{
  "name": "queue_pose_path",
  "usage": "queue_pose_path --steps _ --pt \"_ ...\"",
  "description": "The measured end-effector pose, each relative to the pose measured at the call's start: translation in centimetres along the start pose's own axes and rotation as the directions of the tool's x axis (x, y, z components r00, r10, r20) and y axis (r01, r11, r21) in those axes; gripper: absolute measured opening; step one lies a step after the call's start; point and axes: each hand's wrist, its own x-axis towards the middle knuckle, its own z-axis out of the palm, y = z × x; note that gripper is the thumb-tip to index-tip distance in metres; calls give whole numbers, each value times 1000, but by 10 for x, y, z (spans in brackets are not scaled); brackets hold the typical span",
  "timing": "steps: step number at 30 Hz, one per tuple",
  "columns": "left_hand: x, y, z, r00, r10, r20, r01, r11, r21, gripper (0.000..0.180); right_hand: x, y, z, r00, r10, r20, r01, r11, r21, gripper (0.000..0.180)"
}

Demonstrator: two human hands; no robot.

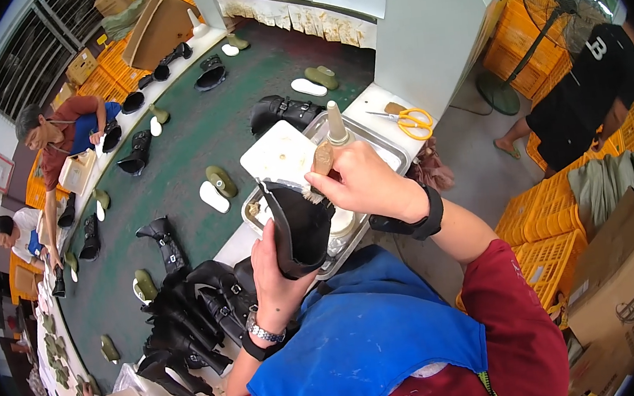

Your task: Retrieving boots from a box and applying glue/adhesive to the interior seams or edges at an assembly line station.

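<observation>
My left hand (274,286) grips a black boot upper (300,238) from below and from its left side, its wide opening turned up toward me. Closed around the brown handle of a brush (321,159) is my right hand (377,180); the pale bristles are at the boot's upper rim. Behind the boot lies a metal tray (403,164) with a white lid-like square (274,147) over its left part. A pale conical nozzle (336,125) stands in the tray. White containers under the right hand are partly hidden by the boot.
Several black boots lie heaped (180,328) at my left. A green conveyor belt (181,150) carries boots and olive and white soles. Yellow-handled scissors (411,121) lie right of the tray. Co-workers (64,139) work across the belt; another person (592,99) stands right, near orange crates (543,251).
</observation>
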Motion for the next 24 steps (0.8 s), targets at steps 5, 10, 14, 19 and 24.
queue_pose_path --steps 5,10,14,19,24 --pt "6 3 -3 999 40 -15 -37 987 159 96 -2 0 -3 993 111 -44 -105 986 133 27" --pt "8 3 -4 995 83 -60 -69 976 209 96 -9 2 3 986 166 22 -166 951 261 29" --pt "5 3 -6 998 39 -40 -33 987 160 94 -8 8 9 977 208 -37 -192 948 252 29" --pt "5 3 -7 998 56 -24 -54 993 109 93 -3 13 10 981 187 -44 -174 962 210 21" --pt "6 2 -6 999 38 -13 -35 987 154 99 -3 7 12 987 -27 -156 58 979 198 14"
